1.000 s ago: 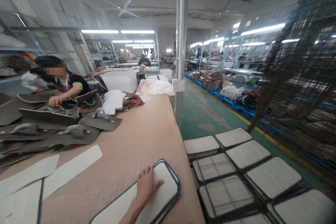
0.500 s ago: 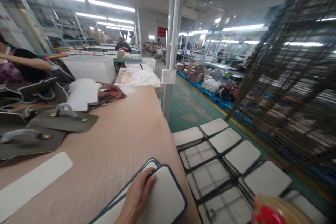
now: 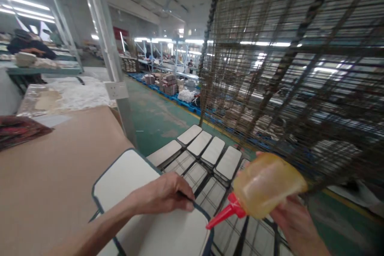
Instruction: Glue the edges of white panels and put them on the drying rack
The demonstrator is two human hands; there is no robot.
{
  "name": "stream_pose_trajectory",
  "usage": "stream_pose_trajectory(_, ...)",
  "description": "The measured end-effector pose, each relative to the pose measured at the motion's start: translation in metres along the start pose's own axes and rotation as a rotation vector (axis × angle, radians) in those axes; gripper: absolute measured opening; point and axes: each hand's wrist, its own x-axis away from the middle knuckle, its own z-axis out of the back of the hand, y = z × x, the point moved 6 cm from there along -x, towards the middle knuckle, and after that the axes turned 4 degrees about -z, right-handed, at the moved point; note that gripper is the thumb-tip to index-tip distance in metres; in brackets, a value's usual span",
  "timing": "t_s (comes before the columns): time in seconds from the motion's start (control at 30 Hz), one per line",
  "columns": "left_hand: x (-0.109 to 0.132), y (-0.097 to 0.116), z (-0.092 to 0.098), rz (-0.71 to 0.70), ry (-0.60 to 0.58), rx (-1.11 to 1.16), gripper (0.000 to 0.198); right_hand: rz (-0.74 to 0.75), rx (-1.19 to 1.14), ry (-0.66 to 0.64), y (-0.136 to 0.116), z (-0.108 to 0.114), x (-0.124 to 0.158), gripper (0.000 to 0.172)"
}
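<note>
My left hand (image 3: 168, 197) has its fingers pinched on the dark trim of the white panel (image 3: 126, 176), which lies at the edge of the counter (image 3: 54, 168). My right hand (image 3: 295, 224) grips a yellow squeeze bottle (image 3: 267, 186), its red nozzle just beside that trim.

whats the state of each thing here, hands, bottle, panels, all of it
white panel: lying flat on the table
left hand: fingertips pinching the white panel's dark trim
glue bottle: tilted, red nozzle pointing down at the panel's edge
right hand: closed around the glue bottle
small panels: lying flat in rows on the wire rack
</note>
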Motion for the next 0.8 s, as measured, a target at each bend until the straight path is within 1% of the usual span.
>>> stream_pose_trajectory(0.1,-0.024,0.016,-0.008,-0.055,-0.139,0.09,0.025,0.03,0.053,-0.033,-0.016,0.012,0.01,0.071)
stream_pose_trajectory(0.2,-0.041,0.027,-0.018,-0.075,-0.228,0.133,0.035,0.084,0.052,0.03,-0.025,0.027,0.016,0.076)
stream_pose_trajectory(0.3,-0.052,0.034,-0.026,-0.045,-0.308,0.181,0.047,0.111,0.025,0.094,-0.026,0.04,0.019,0.078)
stream_pose_trajectory(0.4,-0.06,0.041,-0.031,-0.03,-0.367,0.226,0.052,0.127,-0.003,0.094,-0.023,0.049,0.021,0.077)
stream_pose_trajectory(0.5,-0.065,0.047,-0.033,-0.02,-0.395,0.27,0.05,0.105,-0.008,0.037,-0.023,0.046,0.022,0.075)
stream_pose_trajectory(0.6,-0.067,0.05,-0.034,0.004,-0.409,0.307,0.038,0.04,-0.015,-0.035,-0.025,0.034,0.026,0.071)
stream_pose_trajectory(0.7,-0.067,0.05,-0.035,0.027,-0.422,0.323,0.027,0.006,-0.045,-0.024,-0.03,0.023,0.03,0.068)
stream_pose_trajectory(0.8,-0.066,0.05,-0.036,0.036,-0.429,0.344,0.025,0.011,-0.06,0.0,-0.031,0.021,0.032,0.074)
